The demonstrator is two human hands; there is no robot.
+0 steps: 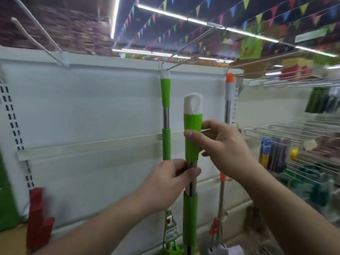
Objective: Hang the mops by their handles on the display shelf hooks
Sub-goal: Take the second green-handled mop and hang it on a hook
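Note:
I hold a green mop handle (193, 126) upright in front of the white display panel (92, 111). Its white end cap with a hanging loop (193, 103) points up, below the hooks. My right hand (222, 150) grips the upper green grip. My left hand (173, 181) pinches the metal shaft just under that grip. A second green mop (165, 100) hangs from a wire hook (176, 64) at the panel's top. An orange-and-grey mop (230, 89) hangs further right from another hook.
An empty wire hook (46, 41) juts out at the top left. A red plastic item (38, 218) stands at the lower left. Wire shelves (294, 133) with goods fill the right side. A horizontal rail (88, 148) crosses the panel.

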